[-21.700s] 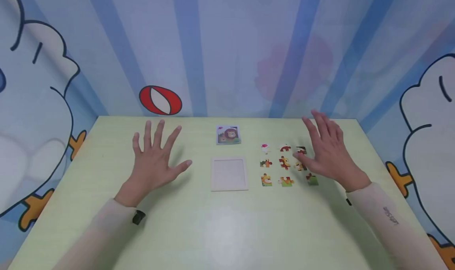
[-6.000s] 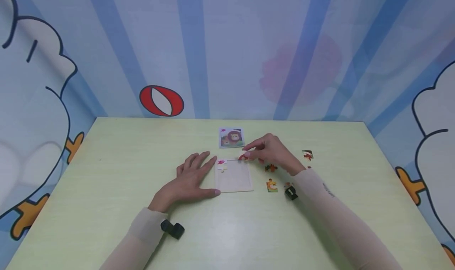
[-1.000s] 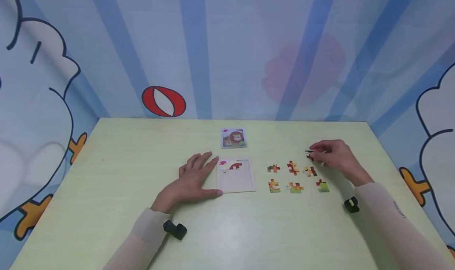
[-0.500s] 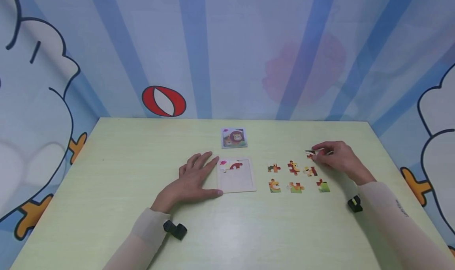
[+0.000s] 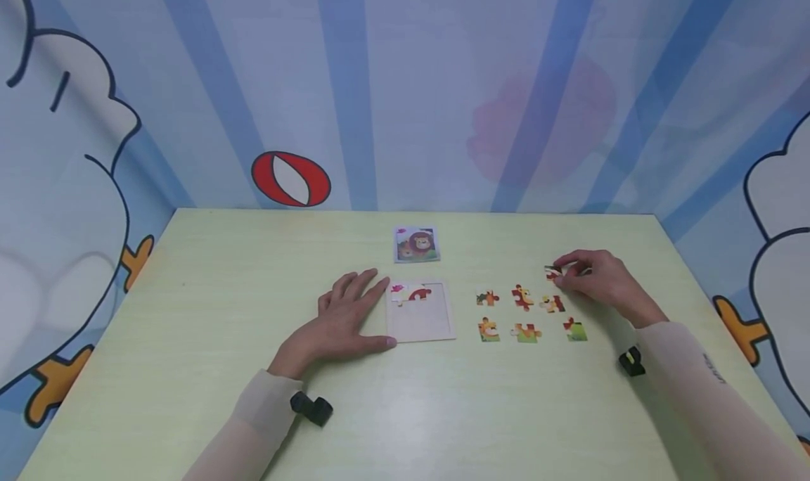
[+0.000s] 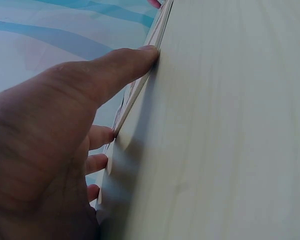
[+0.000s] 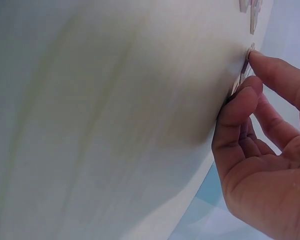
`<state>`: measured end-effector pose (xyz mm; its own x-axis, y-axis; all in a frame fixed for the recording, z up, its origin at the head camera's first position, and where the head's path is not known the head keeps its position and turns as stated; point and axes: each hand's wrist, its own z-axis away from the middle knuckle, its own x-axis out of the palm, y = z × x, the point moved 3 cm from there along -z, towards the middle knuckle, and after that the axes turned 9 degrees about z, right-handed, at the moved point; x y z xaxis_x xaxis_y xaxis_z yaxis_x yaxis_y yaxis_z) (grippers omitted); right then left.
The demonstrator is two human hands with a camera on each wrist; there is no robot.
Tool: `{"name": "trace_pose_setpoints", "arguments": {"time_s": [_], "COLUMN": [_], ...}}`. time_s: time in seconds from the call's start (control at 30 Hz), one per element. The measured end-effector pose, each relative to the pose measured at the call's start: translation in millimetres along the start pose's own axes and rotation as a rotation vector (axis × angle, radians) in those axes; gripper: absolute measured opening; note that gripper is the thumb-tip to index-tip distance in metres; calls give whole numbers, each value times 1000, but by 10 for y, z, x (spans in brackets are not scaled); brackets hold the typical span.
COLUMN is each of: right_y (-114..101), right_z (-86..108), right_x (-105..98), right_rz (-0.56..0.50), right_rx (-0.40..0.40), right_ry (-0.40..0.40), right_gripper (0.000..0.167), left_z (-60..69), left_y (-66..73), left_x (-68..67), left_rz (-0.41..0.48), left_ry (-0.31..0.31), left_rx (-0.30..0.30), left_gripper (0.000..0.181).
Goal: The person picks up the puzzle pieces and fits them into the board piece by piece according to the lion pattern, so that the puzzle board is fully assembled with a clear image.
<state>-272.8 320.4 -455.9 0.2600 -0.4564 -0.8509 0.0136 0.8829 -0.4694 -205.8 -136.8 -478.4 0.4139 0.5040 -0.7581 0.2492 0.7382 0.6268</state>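
My left hand (image 5: 335, 326) rests beside the square puzzle tray (image 5: 420, 342), thumb and index fingertip touching its left edge. In the left wrist view, the thumb (image 6: 125, 62) lies along the tray's rim. Two joined pieces sit in the tray's upper left: a pink-flower piece (image 5: 399, 292) and a red-brown mane piece (image 5: 420, 294). At the right, my right hand (image 5: 598, 280) pinches a dark-and-red puzzle piece (image 5: 552, 273) by its edges, at the table surface. The right wrist view shows that piece edge-on, partly hidden by the fingers.
Several loose pieces lie in two rows right of the tray, among them a lion-face piece (image 5: 488, 330) and a green corner piece (image 5: 575, 330). Behind the tray lies a lion picture card (image 5: 416, 245). A cartoon-printed backdrop (image 5: 418, 101) closes off the table's far edge.
Since six seconds ago, the mane piece has gone into the tray beside the flower piece, and my right hand has moved right to the dark-and-red piece. My left hand has stayed at the tray.
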Motion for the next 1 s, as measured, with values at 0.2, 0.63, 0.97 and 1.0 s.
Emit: {"name": "trace_pose_setpoints", "arguments": {"time_s": [0.2, 0.63, 0.97, 1.0], "right_y": [-6, -7, -68, -83], "right_z": [0, 13, 15, 17], "right_x": [8, -83, -134, -134], "right_rz": [-9, -94, -135, -142], "right_rx": [16, -12, -49, -52], "right_ry": [24, 42, 66, 68], "right_gripper": [44, 29, 38, 39], "left_z": [0, -1, -4, -5], "left_y": [4, 6, 10, 8], "left_x": [-5, 1, -3, -2], "left_rz": [-2, 0, 6, 5], "left_ry": [1, 1, -2, -1], "left_rx": [0, 2, 1, 2], "left_gripper": [103, 103, 103, 103]}}
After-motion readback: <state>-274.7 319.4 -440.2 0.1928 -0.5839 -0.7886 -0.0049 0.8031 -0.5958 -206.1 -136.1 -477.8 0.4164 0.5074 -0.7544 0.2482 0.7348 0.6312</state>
